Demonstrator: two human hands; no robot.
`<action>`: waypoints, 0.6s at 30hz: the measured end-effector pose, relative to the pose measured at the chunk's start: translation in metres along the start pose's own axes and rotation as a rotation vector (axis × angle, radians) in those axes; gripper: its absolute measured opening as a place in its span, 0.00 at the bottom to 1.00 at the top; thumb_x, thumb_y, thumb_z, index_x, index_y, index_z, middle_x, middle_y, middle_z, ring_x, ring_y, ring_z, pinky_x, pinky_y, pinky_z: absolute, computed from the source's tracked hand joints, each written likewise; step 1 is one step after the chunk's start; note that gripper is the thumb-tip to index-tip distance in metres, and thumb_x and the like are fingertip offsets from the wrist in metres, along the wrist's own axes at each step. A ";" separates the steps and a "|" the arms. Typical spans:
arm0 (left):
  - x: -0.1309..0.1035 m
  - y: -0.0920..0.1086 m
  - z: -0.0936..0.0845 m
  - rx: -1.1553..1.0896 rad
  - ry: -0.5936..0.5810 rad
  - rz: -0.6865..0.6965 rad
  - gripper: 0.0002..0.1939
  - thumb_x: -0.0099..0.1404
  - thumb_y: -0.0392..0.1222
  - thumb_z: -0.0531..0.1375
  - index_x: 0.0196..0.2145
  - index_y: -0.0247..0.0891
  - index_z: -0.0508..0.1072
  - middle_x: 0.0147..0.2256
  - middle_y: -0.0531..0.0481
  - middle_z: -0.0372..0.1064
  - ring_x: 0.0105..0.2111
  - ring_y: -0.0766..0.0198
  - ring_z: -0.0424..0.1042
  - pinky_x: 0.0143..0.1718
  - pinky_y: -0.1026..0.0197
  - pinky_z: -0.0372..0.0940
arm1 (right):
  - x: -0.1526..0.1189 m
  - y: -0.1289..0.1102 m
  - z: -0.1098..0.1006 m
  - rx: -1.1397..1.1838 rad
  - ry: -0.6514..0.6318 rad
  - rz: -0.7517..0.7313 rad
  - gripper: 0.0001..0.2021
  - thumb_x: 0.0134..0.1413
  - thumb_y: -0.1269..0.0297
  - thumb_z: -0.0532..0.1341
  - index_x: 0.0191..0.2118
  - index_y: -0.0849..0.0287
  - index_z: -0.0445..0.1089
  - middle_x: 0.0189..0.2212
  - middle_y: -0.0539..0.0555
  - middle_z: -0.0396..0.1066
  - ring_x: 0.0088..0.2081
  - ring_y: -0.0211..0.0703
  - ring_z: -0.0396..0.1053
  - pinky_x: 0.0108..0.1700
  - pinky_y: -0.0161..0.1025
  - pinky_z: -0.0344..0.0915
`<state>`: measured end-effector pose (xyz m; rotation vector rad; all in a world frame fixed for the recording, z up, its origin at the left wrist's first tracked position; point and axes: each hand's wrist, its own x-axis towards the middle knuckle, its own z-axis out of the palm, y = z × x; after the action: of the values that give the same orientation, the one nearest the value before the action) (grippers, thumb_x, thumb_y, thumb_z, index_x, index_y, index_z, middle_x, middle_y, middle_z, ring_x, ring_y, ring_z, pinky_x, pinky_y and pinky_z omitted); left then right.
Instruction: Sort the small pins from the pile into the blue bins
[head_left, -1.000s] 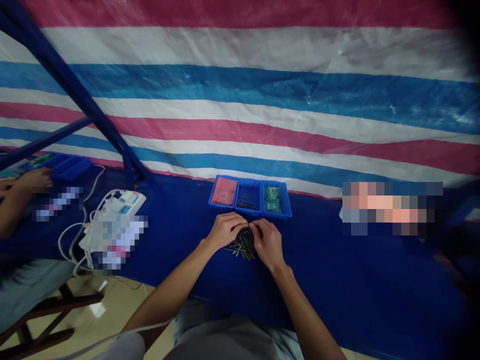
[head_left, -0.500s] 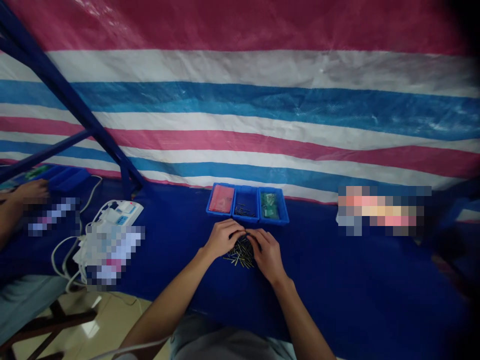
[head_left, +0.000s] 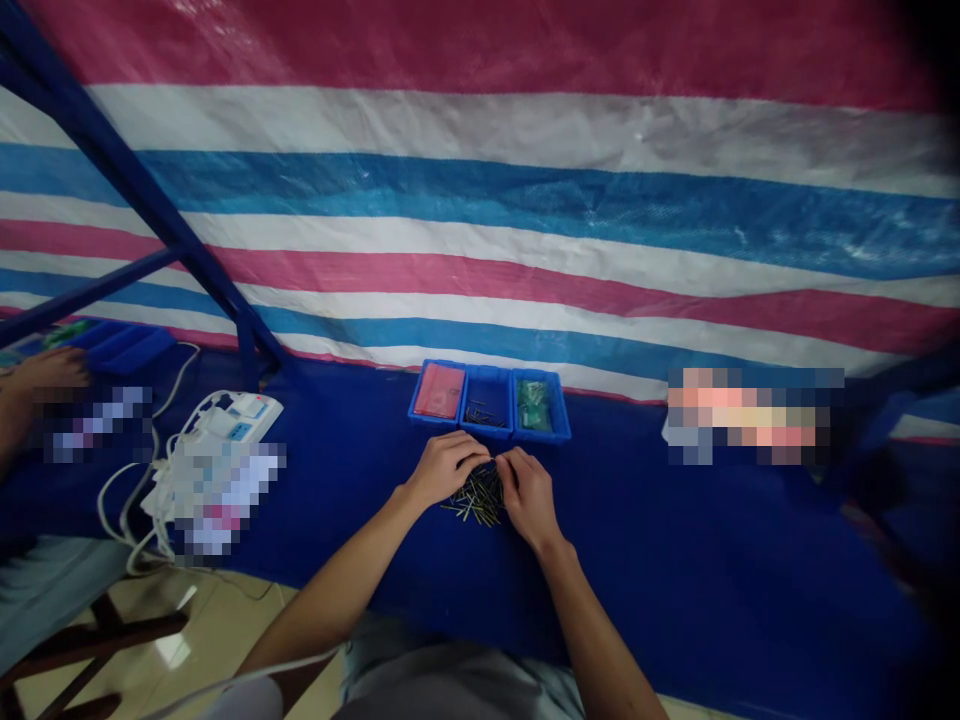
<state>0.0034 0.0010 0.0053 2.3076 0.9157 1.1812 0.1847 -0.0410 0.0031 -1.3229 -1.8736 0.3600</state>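
My left hand [head_left: 445, 469] and my right hand [head_left: 529, 494] meet almost fingertip to fingertip over a loose pile of thin, dark and brassy metal sticks [head_left: 480, 500]. Both hands are closed in a pinch, and whatever lies between the fingers is too small to make out. Just beyond them stands a blue three-part bin [head_left: 489, 432]. Its left compartment holds flat pink packets [head_left: 439, 390], its middle one several thin dark pieces [head_left: 484, 413], and its right one a green packet [head_left: 533, 405] with small pieces on top.
A white power strip [head_left: 251, 412] with tangled white cables lies on the blue table cover [head_left: 337, 420] at left. Farther left are a co-worker's hand [head_left: 52, 372] and another blue bin [head_left: 131, 348]. A blue metal frame [head_left: 150, 200] and striped sheet [head_left: 480, 270] rise behind.
The view has shifted slightly. My fingertips stay pinched close together over the pile, with the right fingers more curled in. The bin's contents look the same.
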 end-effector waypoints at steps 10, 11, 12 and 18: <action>-0.001 -0.001 -0.001 -0.028 0.013 -0.025 0.10 0.71 0.42 0.58 0.37 0.35 0.78 0.33 0.46 0.76 0.34 0.63 0.74 0.39 0.60 0.68 | -0.004 0.004 0.002 0.060 -0.027 0.079 0.16 0.71 0.57 0.50 0.34 0.57 0.68 0.27 0.51 0.70 0.29 0.40 0.67 0.34 0.36 0.59; -0.001 0.000 -0.001 -0.029 0.007 -0.033 0.10 0.71 0.42 0.58 0.37 0.36 0.78 0.33 0.46 0.76 0.34 0.63 0.74 0.39 0.60 0.68 | -0.004 0.004 0.002 0.099 -0.035 0.085 0.13 0.70 0.57 0.52 0.39 0.57 0.70 0.30 0.51 0.71 0.30 0.40 0.68 0.35 0.36 0.60; -0.001 0.000 -0.001 -0.029 0.000 -0.044 0.10 0.71 0.41 0.58 0.37 0.36 0.78 0.34 0.46 0.76 0.34 0.63 0.74 0.39 0.60 0.68 | -0.004 0.003 0.002 0.131 -0.036 0.092 0.12 0.69 0.56 0.53 0.44 0.56 0.70 0.32 0.52 0.72 0.31 0.40 0.68 0.36 0.36 0.62; 0.000 0.002 -0.003 -0.035 -0.014 -0.115 0.10 0.71 0.42 0.58 0.36 0.36 0.78 0.32 0.47 0.75 0.32 0.64 0.72 0.38 0.62 0.66 | -0.005 0.005 0.003 0.211 0.035 0.086 0.10 0.68 0.59 0.54 0.47 0.56 0.69 0.35 0.53 0.71 0.34 0.42 0.69 0.39 0.38 0.65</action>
<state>0.0019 -0.0003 0.0086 2.2013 1.0008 1.1232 0.1859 -0.0426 -0.0041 -1.2605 -1.7019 0.5597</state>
